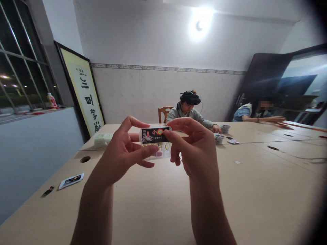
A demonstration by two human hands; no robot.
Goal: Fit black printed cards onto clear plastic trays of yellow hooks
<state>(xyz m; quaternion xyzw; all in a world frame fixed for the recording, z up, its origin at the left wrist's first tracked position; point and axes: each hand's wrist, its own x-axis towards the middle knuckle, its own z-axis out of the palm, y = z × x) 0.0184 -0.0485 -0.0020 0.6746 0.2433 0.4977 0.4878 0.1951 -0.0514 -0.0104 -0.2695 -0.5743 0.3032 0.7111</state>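
A small clear plastic box (163,153) is held up above the table, with small golden items showing through its front. Across its upper part lies a black label (150,135) with red and white print. My left hand (127,146) grips the box at its left side, thumb across the lower front. On the right side my right hand (192,143) holds it too, its thumb pressed on the label's right part. The fingers behind the box are partly hidden.
On the wooden table (153,207) lie a white-edged card (71,181) and a black strip (47,191) at left. Clear boxes (102,141) stand farther back. Two people sit across, near stacks of small packets (218,138). A framed scroll (83,92) leans on the wall.
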